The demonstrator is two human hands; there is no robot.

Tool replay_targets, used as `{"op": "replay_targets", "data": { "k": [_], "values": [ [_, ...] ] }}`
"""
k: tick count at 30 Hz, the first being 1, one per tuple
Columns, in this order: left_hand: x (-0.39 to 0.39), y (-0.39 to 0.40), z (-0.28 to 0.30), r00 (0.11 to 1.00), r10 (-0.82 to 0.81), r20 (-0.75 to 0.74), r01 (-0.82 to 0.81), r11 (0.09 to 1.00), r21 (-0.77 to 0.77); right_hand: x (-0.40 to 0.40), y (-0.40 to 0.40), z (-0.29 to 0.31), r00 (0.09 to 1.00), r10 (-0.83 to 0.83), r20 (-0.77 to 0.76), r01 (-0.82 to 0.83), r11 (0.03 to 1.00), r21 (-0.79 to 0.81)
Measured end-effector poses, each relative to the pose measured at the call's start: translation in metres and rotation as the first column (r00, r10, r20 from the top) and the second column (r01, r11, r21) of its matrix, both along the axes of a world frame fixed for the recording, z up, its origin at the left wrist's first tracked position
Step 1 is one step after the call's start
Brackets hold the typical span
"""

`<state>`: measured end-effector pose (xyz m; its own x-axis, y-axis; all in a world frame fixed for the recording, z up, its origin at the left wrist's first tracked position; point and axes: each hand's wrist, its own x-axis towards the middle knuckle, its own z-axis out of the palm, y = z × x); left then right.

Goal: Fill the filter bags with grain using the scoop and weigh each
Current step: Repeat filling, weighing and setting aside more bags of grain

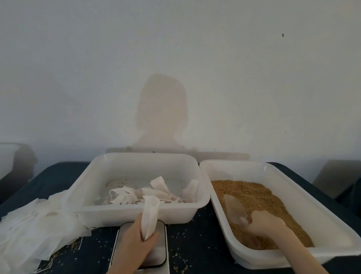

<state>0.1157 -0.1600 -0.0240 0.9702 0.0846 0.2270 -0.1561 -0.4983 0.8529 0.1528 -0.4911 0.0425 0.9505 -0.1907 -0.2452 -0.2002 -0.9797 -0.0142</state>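
Grain [254,197]: brown heap filling the right white tray [312,189]; loose kernels dot the dark table [199,245]
Left tray [100,172]: holds crumpled filter bags [150,193]
Scale [158,257]: in front, under the left hand
Left hand [134,242]: fingers curled round one upright open filter bag [149,216]
Right hand [265,223]: in the grain, gripping the clear scoop [234,207]
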Motion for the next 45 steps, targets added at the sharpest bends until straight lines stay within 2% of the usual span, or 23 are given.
{"op": "replay_targets", "data": {
  "k": [5,8,10,14,20,26,31,35,41,45],
  "values": [
    [0.001,-0.002,0.000,0.999,0.023,-0.034,-0.023,1.000,0.014,-0.003,-0.010,0.009,0.976,-0.066,0.208,0.081,0.995,-0.065],
    [0.002,-0.007,0.000,0.997,0.034,-0.062,-0.029,0.997,0.073,-0.005,-0.016,0.012,0.961,-0.031,0.276,0.073,0.987,-0.144],
    [0.002,-0.012,0.000,0.994,0.058,-0.097,-0.052,0.997,0.060,-0.002,-0.019,0.011,0.952,0.027,0.305,0.017,0.990,-0.140],
    [0.001,-0.022,-0.001,0.986,0.086,-0.140,-0.089,0.996,-0.016,0.000,-0.025,0.008,0.963,0.082,0.258,-0.081,0.997,-0.016],
    [0.003,-0.018,0.001,0.989,0.094,-0.118,-0.096,0.995,-0.012,0.003,-0.035,-0.006,0.974,0.015,0.227,-0.064,0.976,0.210],
    [0.008,-0.007,0.006,0.993,0.096,-0.073,-0.096,0.995,0.010,0.005,-0.035,-0.006,0.944,-0.091,0.316,-0.008,0.955,0.298],
    [0.010,-0.002,0.007,0.990,0.120,-0.068,-0.118,0.992,0.040,0.007,-0.031,-0.001,0.936,-0.127,0.330,0.009,0.941,0.338],
    [0.008,0.000,0.008,0.989,0.122,-0.086,-0.116,0.991,0.065,0.006,-0.030,0.002,0.926,-0.119,0.359,0.010,0.957,0.291],
    [0.005,0.002,0.011,0.991,0.110,-0.081,-0.107,0.994,0.037,0.004,-0.030,0.003,0.928,-0.068,0.367,-0.013,0.976,0.215],
    [0.000,0.004,0.013,0.995,0.078,-0.055,-0.079,0.997,-0.009,0.005,-0.035,0.003,0.901,-0.072,0.428,0.016,0.991,0.132]
  ]
}}
